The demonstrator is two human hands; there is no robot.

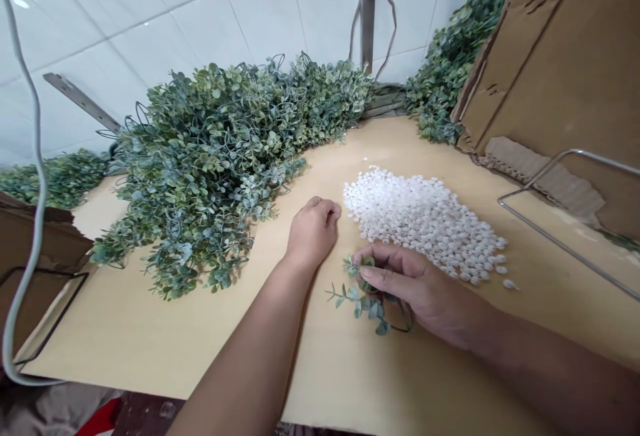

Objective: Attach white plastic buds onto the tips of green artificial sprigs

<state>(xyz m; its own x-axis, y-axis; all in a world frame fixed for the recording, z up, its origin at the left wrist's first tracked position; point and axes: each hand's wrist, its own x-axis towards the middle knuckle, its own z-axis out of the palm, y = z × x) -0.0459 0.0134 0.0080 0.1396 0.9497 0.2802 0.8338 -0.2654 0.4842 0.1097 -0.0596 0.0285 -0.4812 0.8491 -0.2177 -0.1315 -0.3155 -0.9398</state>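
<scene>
My right hand (407,283) pinches an artificial green leaf sprig (373,306) between thumb and fingers, low over the table. The sprig's leafy end points left, and a thin dark stem loops beneath my palm. My left hand (313,231) rests closed on the table, its fingers curled at the left edge of a pile of small white plastic pieces (420,213). Whatever its fingertips may hold is hidden. Beyond my left hand lies a large heap of artificial leaf sprigs (215,149), with thin wire-like stems poking out.
A cardboard box (565,69) stands at the right beside a bent metal rod (565,156). More greenery (455,56) is piled behind it. A white cable (37,156) hangs at the left. The tan tabletop (165,336) ends near my body, with a tiled wall (260,9) behind.
</scene>
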